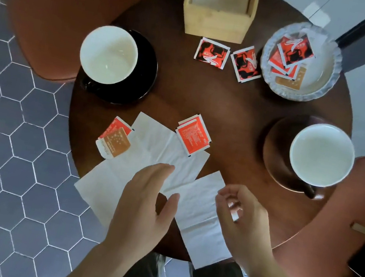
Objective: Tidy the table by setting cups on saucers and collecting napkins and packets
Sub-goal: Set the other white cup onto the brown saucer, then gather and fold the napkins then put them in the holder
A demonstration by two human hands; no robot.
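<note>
Several napkins (157, 148) are lying overlapped at the table's (208, 99) near edge, one (199, 217) reaching past the rim. Left hand (148, 203) is hovering over them, fingers straight and spread, holding nothing. Right hand (240, 217) is hanging above the near napkin, fingers loosely curled; whether it is pinching anything I cannot tell. Both cups (109, 54) (322, 154) are sitting on saucers (143, 77) (277, 150). Packets (193, 136) are lying scattered, some in a dish (327, 85) beside a wooden box (217, 25).
</note>
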